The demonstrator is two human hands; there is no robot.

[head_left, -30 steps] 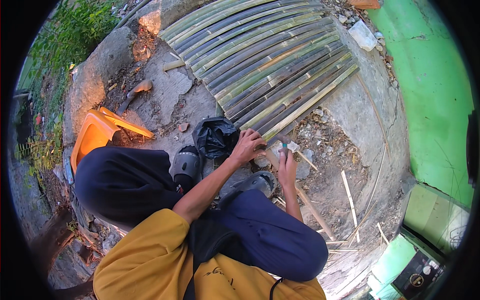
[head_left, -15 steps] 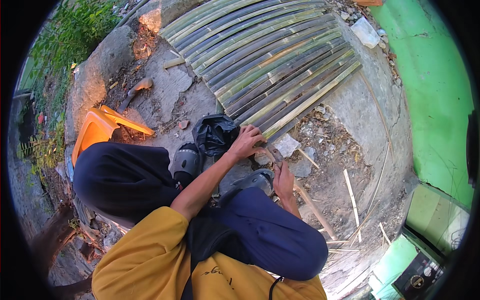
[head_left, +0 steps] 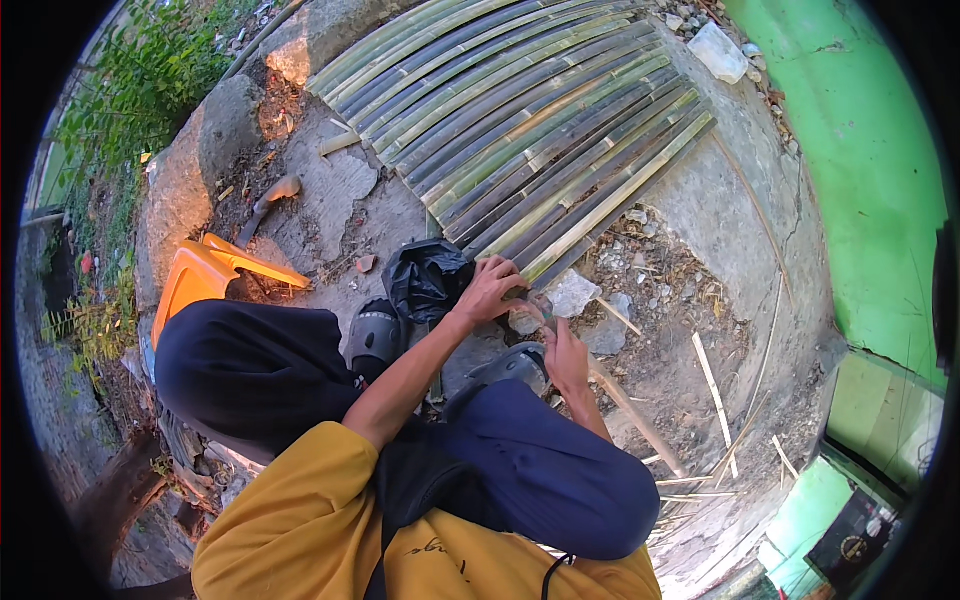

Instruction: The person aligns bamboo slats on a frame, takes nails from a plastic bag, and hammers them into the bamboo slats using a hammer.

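My left hand (head_left: 490, 290) is bent with its fingers closed, close to the near end of a row of split bamboo slats (head_left: 540, 150). What those fingers grip is mostly hidden. My right hand (head_left: 567, 356) is wrapped round a brown wooden stick (head_left: 543, 310), whose upper end reaches toward my left hand. Beyond my right wrist, a long brown rod (head_left: 637, 425) slants down to the right; I cannot tell if it is the same piece. A crumpled black plastic bag (head_left: 428, 282) lies beside my left hand, by my dark sandal (head_left: 377, 335).
An orange plastic chair (head_left: 190, 283) is at the left, with a wooden-handled tool (head_left: 266, 208) behind it. A pale stone (head_left: 573, 296) and thin bamboo strips (head_left: 714, 400) lie on the rough ground at the right. A green wall (head_left: 850, 180) bounds that side.
The view has shifted slightly. Both hands stay close together in nearly the same place, and my right hand's grip on the stick has turned a little. The bamboo slats lie as before.
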